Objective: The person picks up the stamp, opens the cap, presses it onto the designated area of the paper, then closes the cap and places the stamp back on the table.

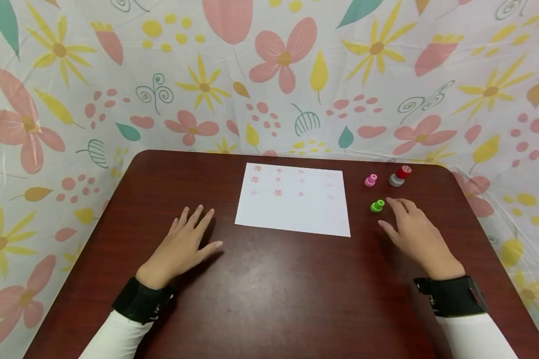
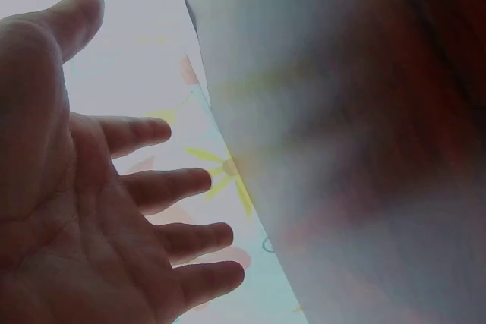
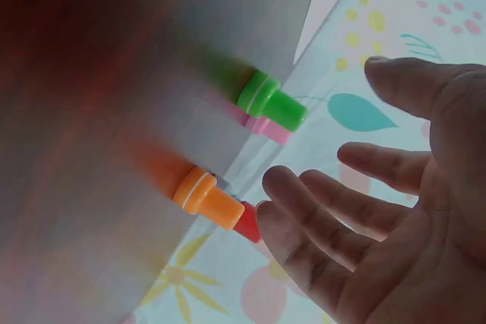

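Note:
My left hand [image 1: 179, 249] is spread palm down over the left part of the table, fingers apart, holding nothing. On the right, my right hand [image 1: 417, 237] has loosely bent fingers with nothing between them. Just left of its index fingertip stands a small green stamp [image 1: 377, 206]. A pink stamp [image 1: 371, 180] is farther back, and a larger stamp with a red top and grey base [image 1: 400, 176] stands to its right. The right wrist view also shows an orange stamp [image 3: 209, 199] near the fingers; in the head view the hand hides it.
A white sheet of paper [image 1: 292, 214] lies at the back middle of the dark brown table [image 1: 251, 299], bearing several faint red and pink stamp marks in rows. Behind and beside the table hangs a floral curtain [image 1: 283, 114].

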A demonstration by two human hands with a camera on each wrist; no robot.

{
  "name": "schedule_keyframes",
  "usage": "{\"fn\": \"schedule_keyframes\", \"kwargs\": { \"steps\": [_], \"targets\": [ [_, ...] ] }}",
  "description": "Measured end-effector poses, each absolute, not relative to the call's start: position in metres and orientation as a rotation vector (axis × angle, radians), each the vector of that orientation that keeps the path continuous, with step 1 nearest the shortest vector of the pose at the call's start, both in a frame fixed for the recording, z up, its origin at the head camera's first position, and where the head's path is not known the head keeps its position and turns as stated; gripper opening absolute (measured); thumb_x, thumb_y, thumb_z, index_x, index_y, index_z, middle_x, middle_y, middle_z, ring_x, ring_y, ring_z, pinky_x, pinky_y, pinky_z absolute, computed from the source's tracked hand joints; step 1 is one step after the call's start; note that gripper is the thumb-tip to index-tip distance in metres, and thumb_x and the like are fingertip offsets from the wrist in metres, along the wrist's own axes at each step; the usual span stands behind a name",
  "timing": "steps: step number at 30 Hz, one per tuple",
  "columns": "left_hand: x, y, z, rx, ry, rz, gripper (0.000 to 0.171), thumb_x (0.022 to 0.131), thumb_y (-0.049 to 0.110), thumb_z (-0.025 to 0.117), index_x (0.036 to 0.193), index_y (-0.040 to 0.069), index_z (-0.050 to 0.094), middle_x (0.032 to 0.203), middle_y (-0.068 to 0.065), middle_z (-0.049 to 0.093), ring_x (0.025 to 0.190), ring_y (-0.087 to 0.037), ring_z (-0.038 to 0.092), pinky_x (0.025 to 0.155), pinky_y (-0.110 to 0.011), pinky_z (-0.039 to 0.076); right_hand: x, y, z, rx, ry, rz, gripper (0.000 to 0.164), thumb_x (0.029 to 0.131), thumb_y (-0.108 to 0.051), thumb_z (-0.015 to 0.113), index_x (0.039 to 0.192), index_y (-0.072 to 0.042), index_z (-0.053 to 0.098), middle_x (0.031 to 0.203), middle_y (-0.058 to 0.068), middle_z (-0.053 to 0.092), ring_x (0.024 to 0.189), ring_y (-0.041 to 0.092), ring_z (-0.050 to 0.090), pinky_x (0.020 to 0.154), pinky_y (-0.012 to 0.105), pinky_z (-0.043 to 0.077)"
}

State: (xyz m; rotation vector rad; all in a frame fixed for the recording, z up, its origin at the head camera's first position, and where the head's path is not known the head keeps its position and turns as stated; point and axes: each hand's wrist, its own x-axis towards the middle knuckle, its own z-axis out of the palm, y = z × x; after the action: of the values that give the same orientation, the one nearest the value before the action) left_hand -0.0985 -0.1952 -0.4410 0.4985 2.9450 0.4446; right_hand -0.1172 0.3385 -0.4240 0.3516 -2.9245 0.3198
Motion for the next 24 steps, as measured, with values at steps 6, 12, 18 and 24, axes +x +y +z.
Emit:
{"fn": "schedule_keyframes", "kwargs": {
  "steps": [6, 12, 18, 24],
  "targets": [
    [-0.101, -0.187, -0.441, 0.524, 2.939, 0.448, 0.088, 0.098, 0.062, 0.060, 0.164, 0.013, 0.030, 0.169, -0.025, 0.022, 0.154, -0.055, 0.016, 0.120, -0.072, 0.022, -0.138, 0.340, -0.424, 0.357, -2.975, 0.362, 0.062, 0.093, -0.015, 0.076, 0.143, 0.007, 0.047, 0.129, 0.037, 0.050, 0.107, 0.053, 0.060, 0.089, 0.071, 0.051],
    [-0.104, -0.179, -0.439, 0.576, 2.955, 0.454, 0.086, 0.098, 0.061, 0.060, 0.163, 0.012, 0.031, 0.168, -0.026, 0.024, 0.154, -0.055, 0.018, 0.120, -0.071, 0.025, -0.154, 0.338, -0.428, 0.388, -2.985, 0.368, 0.050, 0.095, -0.011, 0.074, 0.136, 0.007, 0.054, 0.123, 0.035, 0.055, 0.101, 0.048, 0.061, 0.091, 0.069, 0.053],
    [-0.108, -0.169, -0.436, 0.604, 2.952, 0.459, 0.087, 0.098, 0.063, 0.059, 0.163, 0.013, 0.031, 0.167, -0.025, 0.025, 0.154, -0.054, 0.017, 0.121, -0.070, 0.024, -0.164, 0.337, -0.432, 0.420, -2.992, 0.386, 0.039, 0.094, -0.007, 0.074, 0.129, 0.006, 0.061, 0.115, 0.031, 0.058, 0.095, 0.044, 0.062, 0.090, 0.066, 0.055],
    [-0.110, -0.158, -0.435, 0.616, 2.913, 0.502, 0.085, 0.099, 0.063, 0.058, 0.163, 0.012, 0.032, 0.167, -0.025, 0.026, 0.155, -0.053, 0.016, 0.122, -0.069, 0.023, -0.172, 0.333, -0.435, 0.398, -3.071, 0.416, 0.029, 0.096, -0.005, 0.071, 0.122, 0.006, 0.064, 0.111, 0.029, 0.058, 0.094, 0.042, 0.062, 0.088, 0.066, 0.054]
  ]
}}
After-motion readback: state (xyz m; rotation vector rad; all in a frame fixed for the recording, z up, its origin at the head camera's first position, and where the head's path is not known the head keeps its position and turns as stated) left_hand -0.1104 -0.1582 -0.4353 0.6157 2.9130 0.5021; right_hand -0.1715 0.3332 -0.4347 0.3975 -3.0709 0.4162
